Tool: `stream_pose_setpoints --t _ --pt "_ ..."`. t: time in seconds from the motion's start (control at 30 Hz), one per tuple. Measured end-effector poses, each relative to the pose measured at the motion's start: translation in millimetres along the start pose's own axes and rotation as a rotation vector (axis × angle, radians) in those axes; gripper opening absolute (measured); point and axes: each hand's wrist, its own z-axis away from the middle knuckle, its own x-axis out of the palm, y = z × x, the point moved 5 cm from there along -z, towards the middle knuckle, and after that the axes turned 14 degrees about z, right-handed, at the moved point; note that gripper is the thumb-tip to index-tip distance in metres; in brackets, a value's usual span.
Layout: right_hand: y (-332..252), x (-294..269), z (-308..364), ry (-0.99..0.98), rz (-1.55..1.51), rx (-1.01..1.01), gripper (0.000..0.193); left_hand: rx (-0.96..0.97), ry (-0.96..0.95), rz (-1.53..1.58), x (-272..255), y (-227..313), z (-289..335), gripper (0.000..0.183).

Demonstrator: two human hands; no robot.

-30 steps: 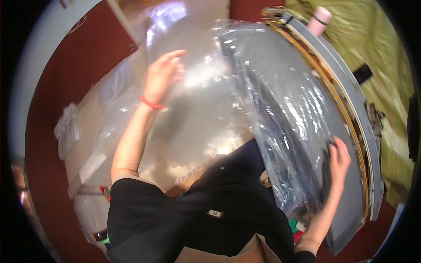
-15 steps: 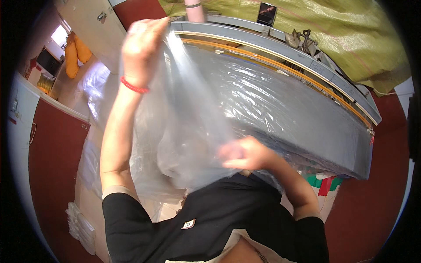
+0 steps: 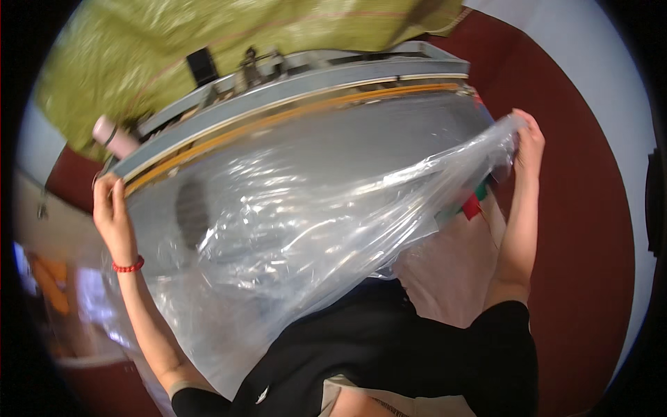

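A large sheet of clear plastic film stretches between my two hands, wrinkled and shiny, over a long grey flat surface. My right hand is closed on the film's gathered right corner, raised off the surface's right end. At the left end of the long metal-framed machine, the fingers of my left hand pinch the film's edge; the exact grip is partly hidden. A red beaded bracelet circles my left wrist. The near part of the film hangs down against my black shirt.
An orange strip runs along the metal frame. A pink bottle, a black phone-like slab and a metal clamp stand along its far side. Behind lies a yellow-green woven sheet. Red and green cloth shows beneath the right end.
My right hand has moved far right, pulling the film's corner out across the surface. My left hand has come down to the machine's left end. The view has turned rightward.
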Motion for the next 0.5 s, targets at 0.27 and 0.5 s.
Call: stream_pose_setpoints --t 0.27,0.5 --pt "6 22 -5 -0.204 0.226 0.094 0.013 -0.404 -0.817 0.815 215 77 66 0.059" --pt "-13 34 -8 -0.483 0.093 0.228 0.018 -0.057 -0.914 0.298 312 90 122 0.048"
